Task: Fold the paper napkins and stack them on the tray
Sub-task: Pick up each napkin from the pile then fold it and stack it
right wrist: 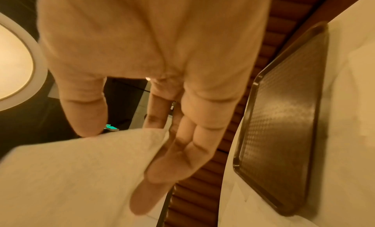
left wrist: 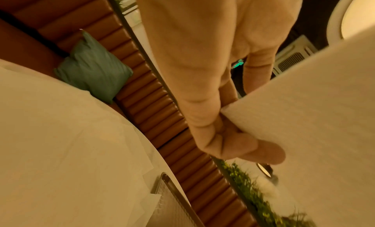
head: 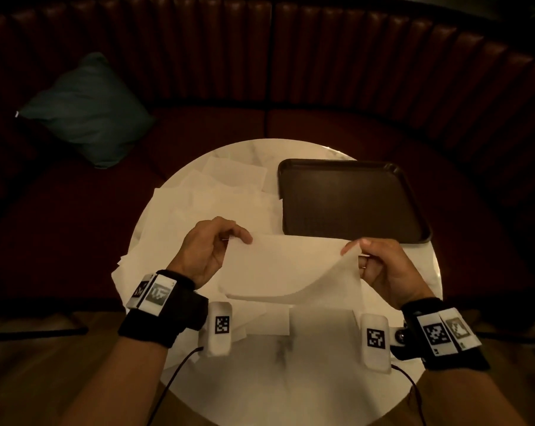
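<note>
I hold a white paper napkin (head: 287,269) doubled over in the air above the round table (head: 275,382). My left hand (head: 211,247) pinches its upper left corner, seen close in the left wrist view as the napkin (left wrist: 304,118) caught by the fingers (left wrist: 239,143). My right hand (head: 376,262) pinches the upper right corner, where the top layer curls up; in the right wrist view the napkin (right wrist: 71,174) runs under the fingers (right wrist: 182,158). A dark brown tray (head: 346,198) lies bare at the table's far right, also shown as the tray (right wrist: 284,118).
Several loose unfolded napkins (head: 205,195) cover the table's left and far side. Another napkin (head: 318,321) lies flat below my hands. A teal cushion (head: 88,109) sits on the dark red curved bench (head: 352,72) behind the table. Cables trail from both wristbands.
</note>
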{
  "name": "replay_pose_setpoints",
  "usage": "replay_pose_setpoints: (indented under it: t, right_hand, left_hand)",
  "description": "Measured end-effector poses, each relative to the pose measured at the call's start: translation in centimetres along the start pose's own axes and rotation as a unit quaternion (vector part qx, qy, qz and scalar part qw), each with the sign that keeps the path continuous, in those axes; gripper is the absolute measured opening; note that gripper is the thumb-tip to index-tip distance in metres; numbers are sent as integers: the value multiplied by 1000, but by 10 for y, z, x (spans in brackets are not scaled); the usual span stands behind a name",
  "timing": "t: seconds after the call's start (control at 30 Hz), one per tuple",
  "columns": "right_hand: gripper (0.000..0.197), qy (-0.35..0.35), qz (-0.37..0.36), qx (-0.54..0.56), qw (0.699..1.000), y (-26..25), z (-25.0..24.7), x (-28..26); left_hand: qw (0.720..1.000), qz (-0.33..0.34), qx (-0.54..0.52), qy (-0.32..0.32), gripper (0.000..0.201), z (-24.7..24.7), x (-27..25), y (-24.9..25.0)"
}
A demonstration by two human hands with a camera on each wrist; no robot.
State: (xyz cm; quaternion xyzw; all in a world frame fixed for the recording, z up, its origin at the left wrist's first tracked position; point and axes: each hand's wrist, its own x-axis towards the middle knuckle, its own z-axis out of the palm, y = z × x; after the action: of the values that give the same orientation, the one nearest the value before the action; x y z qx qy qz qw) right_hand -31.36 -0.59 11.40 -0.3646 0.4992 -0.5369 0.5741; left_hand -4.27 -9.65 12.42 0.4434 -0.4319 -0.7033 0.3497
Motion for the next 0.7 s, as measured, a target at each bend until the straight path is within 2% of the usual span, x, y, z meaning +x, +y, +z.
replay_pose_setpoints:
  t: [0.03,0.07,0.1,0.13,0.2,0.27,0.33,0.43,0.53,0.7]
  right_hand:
    - [49,15,16,-11,1000,3,-6,-5]
    - [55,51,24,-54,997,9,-13,-10]
    - [50,92,23,-101,990,16,-21,-16]
    - [36,126,22,-143,981,23,-28,-23]
    - [8,195,26,-151,969,40,-46,-39]
    - [11,266,47,-120,955,59,-66,-58]
    - [10,349,73,-84,931,76,-85,-74]
    - [10,435,107,-32,893,105,-105,-93]
    - [12,450,149,-55,879,128,-113,-109]
    - [18,415,170,-132,884,145,-110,-120]
  left_hand:
    - [999,2,33,-5,37,5,3,-3]
    - [996,9,86,-10,30,10,7,-7]
    - [990,19,138,-17,20,16,13,-14]
    - [983,25,179,-29,9,23,18,-20]
    - [973,16,223,-54,10,42,30,-38]
    - [967,-2,245,-70,14,67,43,-57]
    - [960,-31,260,-101,12,96,57,-77]
    - [944,-65,292,-141,15,136,77,-107]
    - [933,-73,314,-159,26,171,96,-130]
    - [901,-28,395,-178,36,210,120,-159]
